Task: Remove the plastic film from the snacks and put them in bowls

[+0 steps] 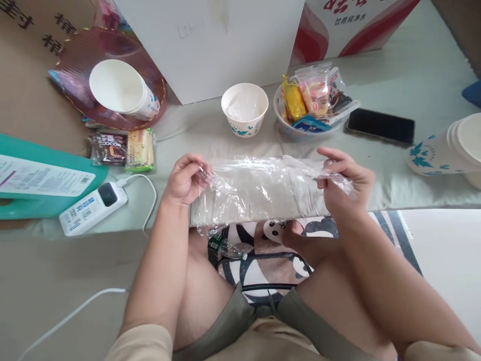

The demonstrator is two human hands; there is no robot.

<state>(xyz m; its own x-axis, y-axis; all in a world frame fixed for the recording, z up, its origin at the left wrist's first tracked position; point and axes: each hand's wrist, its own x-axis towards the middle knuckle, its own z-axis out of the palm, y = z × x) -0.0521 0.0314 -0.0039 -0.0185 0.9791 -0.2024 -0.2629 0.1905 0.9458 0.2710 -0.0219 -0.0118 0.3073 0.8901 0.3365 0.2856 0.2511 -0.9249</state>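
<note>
A clear plastic bag (248, 188) is stretched sideways between my two hands, over the front edge of the cloth-covered surface. My left hand (187, 179) pinches its left end between thumb and fingers. At the other end, my right hand (347, 180) grips the gathered, crumpled plastic, with some fingers stretched out. Just beyond the bag stands a white paper bowl (245, 109) with blue leaf prints; something clear and filmy lies inside it. To its right is a bowl (311, 128) heaped with wrapped snacks.
A black phone (380, 126) and stacked paper cups (447, 145) lie on the right. On the left are a power strip (93, 208), a teal jug (45, 180), snack packs (124, 149) and a brown tray (80, 95) holding cups (122, 90). A white box (218, 45) stands behind.
</note>
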